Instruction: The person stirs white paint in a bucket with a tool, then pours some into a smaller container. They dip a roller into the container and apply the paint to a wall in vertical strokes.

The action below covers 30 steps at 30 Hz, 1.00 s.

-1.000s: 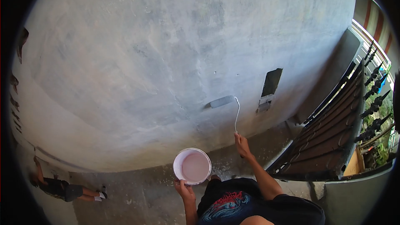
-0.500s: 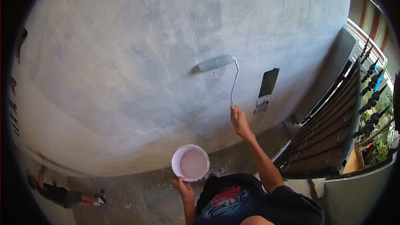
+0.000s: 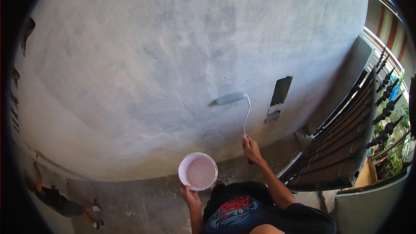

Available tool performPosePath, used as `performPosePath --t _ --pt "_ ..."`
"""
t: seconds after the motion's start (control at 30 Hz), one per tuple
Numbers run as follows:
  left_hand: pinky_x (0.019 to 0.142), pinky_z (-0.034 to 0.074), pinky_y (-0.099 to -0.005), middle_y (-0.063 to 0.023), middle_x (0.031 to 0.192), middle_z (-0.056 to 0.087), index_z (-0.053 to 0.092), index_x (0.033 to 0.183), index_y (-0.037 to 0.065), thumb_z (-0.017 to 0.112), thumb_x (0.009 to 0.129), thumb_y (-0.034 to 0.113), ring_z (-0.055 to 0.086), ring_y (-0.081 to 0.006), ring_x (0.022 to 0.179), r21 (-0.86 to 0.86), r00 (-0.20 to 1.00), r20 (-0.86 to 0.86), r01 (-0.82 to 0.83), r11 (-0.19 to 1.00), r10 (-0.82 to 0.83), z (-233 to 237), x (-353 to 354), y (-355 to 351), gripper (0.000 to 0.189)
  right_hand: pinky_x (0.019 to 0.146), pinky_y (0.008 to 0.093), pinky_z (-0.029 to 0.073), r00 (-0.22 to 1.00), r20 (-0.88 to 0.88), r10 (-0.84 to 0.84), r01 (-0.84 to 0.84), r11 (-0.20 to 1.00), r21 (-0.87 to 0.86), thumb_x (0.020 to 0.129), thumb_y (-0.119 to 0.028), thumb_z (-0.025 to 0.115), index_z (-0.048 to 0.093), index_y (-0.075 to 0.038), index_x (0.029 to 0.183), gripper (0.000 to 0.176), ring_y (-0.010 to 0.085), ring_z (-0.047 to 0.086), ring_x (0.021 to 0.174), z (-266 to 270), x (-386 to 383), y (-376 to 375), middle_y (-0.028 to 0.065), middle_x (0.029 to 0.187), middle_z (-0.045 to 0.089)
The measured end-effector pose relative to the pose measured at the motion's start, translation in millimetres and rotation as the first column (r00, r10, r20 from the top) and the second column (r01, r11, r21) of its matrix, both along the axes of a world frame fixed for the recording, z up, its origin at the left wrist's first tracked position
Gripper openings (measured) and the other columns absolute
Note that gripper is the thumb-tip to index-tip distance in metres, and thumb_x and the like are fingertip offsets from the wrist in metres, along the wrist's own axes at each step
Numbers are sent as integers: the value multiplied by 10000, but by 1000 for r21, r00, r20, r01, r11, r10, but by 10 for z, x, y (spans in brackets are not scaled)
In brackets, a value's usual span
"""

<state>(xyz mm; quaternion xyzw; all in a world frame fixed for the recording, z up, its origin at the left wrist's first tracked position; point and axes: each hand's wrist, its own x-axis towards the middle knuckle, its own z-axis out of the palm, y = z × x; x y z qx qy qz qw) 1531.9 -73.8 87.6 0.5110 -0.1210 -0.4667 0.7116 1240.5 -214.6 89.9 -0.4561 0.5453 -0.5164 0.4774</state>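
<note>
My right hand [image 3: 251, 149] is closed around the handle of a paint roller [image 3: 230, 99]. The roller's grey sleeve lies against the pale grey wall [image 3: 130, 60], left of a rectangular opening [image 3: 281, 92]. A bent wire frame runs from the sleeve down to my grip. In my left hand [image 3: 190, 196] is a white bucket [image 3: 183, 165], gripped by its near rim and tilted so the inside shows. Pale pinkish paint [image 3: 201, 172] covers the bottom of the bucket.
On the right stands a dark metal gate [image 3: 338, 143] topped with black spikes [image 3: 388, 130]. A person [image 3: 60, 201] in dark clothes is by the wall at lower left. Concrete floor [image 3: 130, 203] runs along the wall's foot, with pale spatters near the bucket.
My right hand has moved down, and the roller has slid down the wall to a point left of the opening. The bucket stays in place. The person's legs at lower left have shifted.
</note>
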Motion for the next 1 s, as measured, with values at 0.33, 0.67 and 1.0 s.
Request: performPosePath --t 0.33,0.67,1.0 --pt "832 465 -331 -108 1093 527 457 1105 35 507 767 46 550 -207 990 34 996 37 -81 996 80 29 -1 92 341 450 296 378 992 111 54 -35 986 -164 1026 -398 429 453 -42 743 455 120 440 480 820 178 -566 9 565 443" --pt "775 501 -339 -117 1135 536 445 1153 45 516 780 30 583 -217 988 51 996 53 -69 996 66 -19 55 75 380 549 351 383 987 -156 -42 35 998 -43 1017 -398 436 514 6 779 475 160 426 574 -728 138 -2 77 595 437" --pt "821 494 -343 -123 1103 527 450 1114 40 511 754 18 582 -229 979 18 996 51 -71 997 70 53 -3 155 366 527 376 363 971 -209 -115 84 985 -150 1005 -365 481 515 39 821 445 174 358 556 332 304 -371 136 585 388"
